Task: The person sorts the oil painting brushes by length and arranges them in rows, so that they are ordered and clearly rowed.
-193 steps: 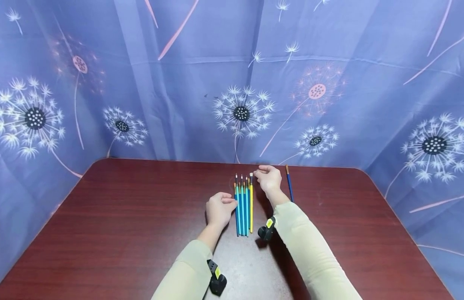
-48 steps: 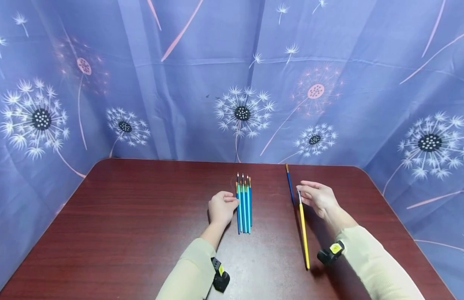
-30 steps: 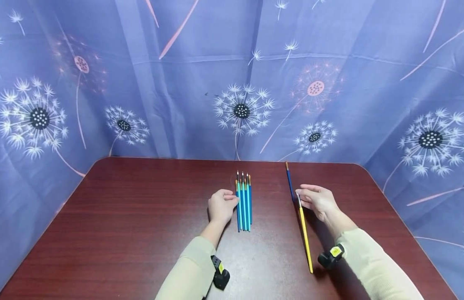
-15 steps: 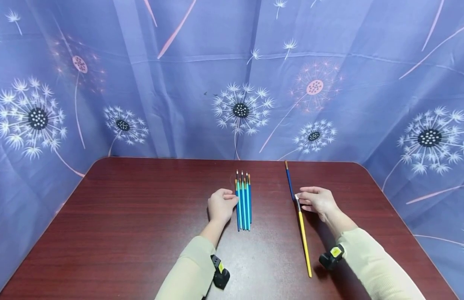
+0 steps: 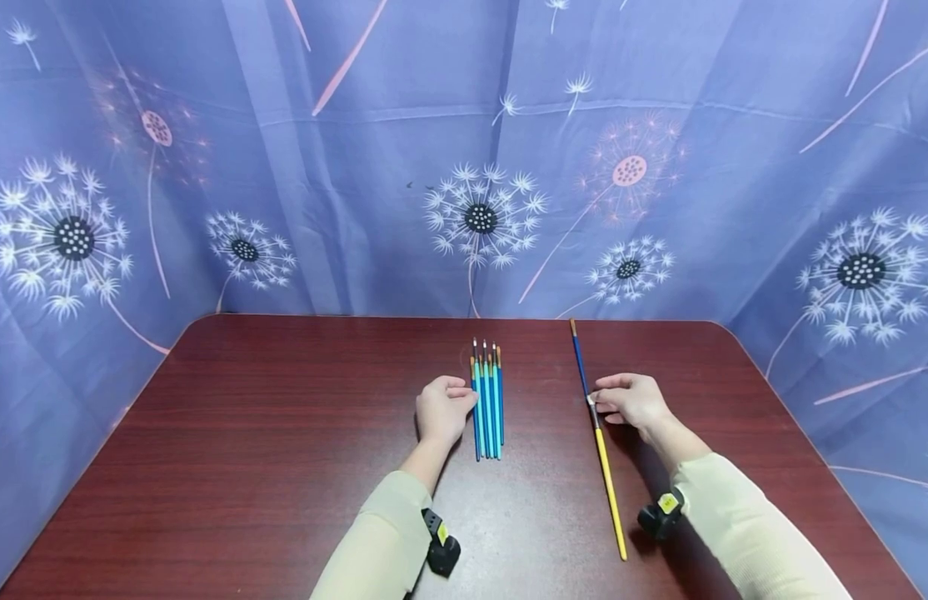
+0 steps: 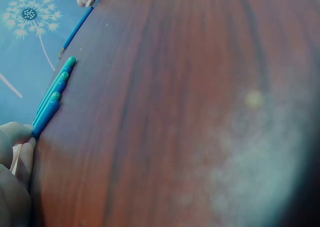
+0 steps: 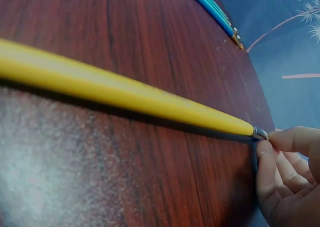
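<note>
A: Right hand?
B: Pinching yellow brush, far end, at right, by blue brush. Likely lining up.
A: Left hand?
B: Touching row; pinch unclear.
A: Next?
B: Probably straighten, release.

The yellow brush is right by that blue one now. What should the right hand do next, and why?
Probably loosen its pinch: the right hand holds the yellow brush near its head, which sits by the near end of the lone blue brush, the two nearly in line.
</note>
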Available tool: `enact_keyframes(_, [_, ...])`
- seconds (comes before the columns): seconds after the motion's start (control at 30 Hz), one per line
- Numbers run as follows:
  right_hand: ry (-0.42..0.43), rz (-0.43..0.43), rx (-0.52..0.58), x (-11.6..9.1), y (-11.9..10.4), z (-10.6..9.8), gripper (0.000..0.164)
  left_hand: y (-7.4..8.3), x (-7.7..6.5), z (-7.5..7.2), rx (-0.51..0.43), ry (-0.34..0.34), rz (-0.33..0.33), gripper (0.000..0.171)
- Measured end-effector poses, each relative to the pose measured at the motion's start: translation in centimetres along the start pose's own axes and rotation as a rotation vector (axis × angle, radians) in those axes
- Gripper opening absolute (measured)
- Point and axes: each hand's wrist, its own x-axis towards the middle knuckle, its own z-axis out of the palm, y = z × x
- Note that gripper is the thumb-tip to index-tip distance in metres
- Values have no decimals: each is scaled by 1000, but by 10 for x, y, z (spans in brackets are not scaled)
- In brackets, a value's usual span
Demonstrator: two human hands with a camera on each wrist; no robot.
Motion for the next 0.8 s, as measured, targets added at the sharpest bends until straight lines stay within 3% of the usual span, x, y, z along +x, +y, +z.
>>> enact_keyframes(0.53, [28,12,-73,0,2,0,43,-2,0,2,-2,-8,0,22])
enact_keyframes(0.8, [28,9,-39,1,-1,0,41,0,0,2,-10,0,-8,23])
